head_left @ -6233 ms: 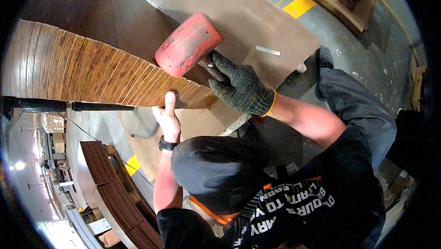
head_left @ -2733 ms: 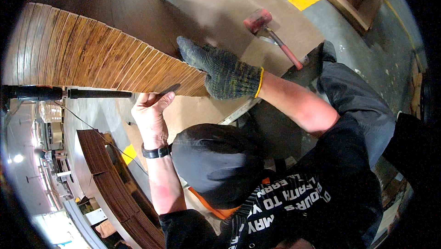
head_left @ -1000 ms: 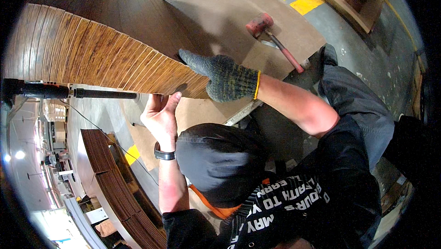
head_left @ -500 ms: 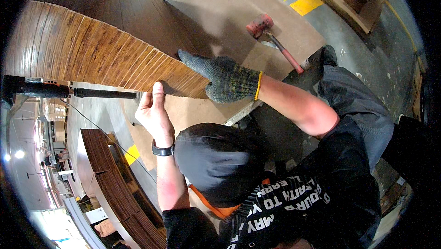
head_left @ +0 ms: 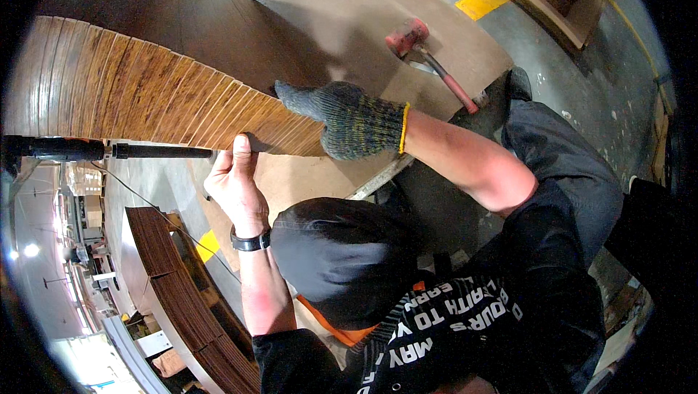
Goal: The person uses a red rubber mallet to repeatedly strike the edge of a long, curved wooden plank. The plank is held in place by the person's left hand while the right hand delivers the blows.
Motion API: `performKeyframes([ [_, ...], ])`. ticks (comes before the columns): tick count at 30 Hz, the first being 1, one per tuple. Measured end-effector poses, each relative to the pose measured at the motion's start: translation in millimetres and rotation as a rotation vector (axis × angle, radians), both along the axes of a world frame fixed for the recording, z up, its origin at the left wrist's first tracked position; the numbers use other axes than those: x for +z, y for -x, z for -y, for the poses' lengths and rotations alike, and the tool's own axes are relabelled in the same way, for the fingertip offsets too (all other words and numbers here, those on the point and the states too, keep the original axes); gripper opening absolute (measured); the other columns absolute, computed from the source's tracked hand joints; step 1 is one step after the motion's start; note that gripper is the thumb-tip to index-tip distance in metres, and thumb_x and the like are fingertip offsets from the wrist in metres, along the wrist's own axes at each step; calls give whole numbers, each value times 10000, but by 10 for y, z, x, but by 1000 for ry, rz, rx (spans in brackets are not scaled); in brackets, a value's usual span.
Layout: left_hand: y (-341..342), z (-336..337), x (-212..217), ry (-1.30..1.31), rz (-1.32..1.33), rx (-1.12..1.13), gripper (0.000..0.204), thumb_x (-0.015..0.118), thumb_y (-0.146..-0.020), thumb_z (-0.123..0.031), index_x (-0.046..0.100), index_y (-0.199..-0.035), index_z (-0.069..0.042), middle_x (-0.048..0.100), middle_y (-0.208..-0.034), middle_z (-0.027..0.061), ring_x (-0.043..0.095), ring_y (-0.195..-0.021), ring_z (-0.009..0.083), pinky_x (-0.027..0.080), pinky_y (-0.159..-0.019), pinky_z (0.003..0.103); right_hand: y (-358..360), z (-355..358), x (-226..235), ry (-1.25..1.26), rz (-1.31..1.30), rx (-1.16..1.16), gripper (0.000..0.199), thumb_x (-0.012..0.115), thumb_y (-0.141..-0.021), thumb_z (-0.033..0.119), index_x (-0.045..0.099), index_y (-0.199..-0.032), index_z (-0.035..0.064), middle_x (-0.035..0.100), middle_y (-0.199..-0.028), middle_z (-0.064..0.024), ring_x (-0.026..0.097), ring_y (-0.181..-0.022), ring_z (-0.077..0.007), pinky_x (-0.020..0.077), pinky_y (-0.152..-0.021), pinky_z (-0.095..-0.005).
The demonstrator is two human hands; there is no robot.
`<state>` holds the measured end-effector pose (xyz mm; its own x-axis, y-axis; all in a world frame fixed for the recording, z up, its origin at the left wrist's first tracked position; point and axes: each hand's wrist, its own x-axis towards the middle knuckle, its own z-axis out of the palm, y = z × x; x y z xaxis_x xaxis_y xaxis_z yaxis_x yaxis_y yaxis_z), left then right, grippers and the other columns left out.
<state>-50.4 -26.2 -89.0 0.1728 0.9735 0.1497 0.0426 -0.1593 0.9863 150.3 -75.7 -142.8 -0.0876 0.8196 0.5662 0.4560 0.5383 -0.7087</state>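
Observation:
A long row of brown wooden planks (head_left: 156,92) stands packed side by side, their striped ends facing me and their dark faces running away to the upper left. My left hand (head_left: 236,183), bare with a black watch at the wrist, grips the lower edge of the row, thumb up against the plank ends and fingers curled. At the row's right end, my right hand (head_left: 352,121) wears a dark knitted glove with a yellow cuff. Its fingers wrap the end planks, and one gloved finger stretches along the upper edge.
A red-headed mallet (head_left: 429,49) lies on brown sheeting (head_left: 465,52) beyond my right hand. Left of my left hand runs a black rod (head_left: 163,152). More stacked boards (head_left: 193,307) stand at lower left. A wooden pallet-like stack (head_left: 552,1) is at upper right.
The view has shifted slightly, and the row's far left end sits a little lower in it. Both hands keep nearly the same places on the planks. The mallet lies as before.

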Motion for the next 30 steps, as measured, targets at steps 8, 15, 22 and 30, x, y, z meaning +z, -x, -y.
performKeyframes([
  [8, -2, 10, -10, -23, -1, 8, 166, 633, -887, -165, 650, -875, 0, 645, -848, 57, 611, -745, 128, 541, -720, 293, -13, -16, -1, -68, -36, 1, 684, 684, -638, 78, 463, -1277, -25, 601, -1095, -234, 609, -938, -356, 483, -837, -434],
  [15, 61, -56, -285, 21, -27, -48, 458, 708, -809, -82, 501, -1204, 26, 576, -1149, 95, 524, -1051, 179, 383, -966, 325, -940, 260, -654, 313, 114, -921, 429, 632, -720, 200, 551, -1112, 46, 620, -1005, -181, 601, -939, -350, 479, -828, -429],
  [22, -57, -157, -621, 114, -90, -98, 534, 726, -798, -381, 575, -1084, 45, 606, -1014, 90, 541, -927, 161, 412, -850, 297, -1660, 524, -1666, 883, 211, -1015, 455, 635, -735, 295, 545, -1118, 67, 599, -1094, -216, 576, -1026, -356, 459, -867, -440],
  [30, -96, -161, -608, 122, -73, -66, 463, 695, -834, -350, 567, -1064, 31, 600, -986, 66, 547, -876, 139, 436, -781, 274, -1272, 436, -1372, 558, 10, -736, 295, 600, -768, 218, 540, -1012, 63, 597, -953, -173, 572, -886, -377, 470, -786, -418],
])
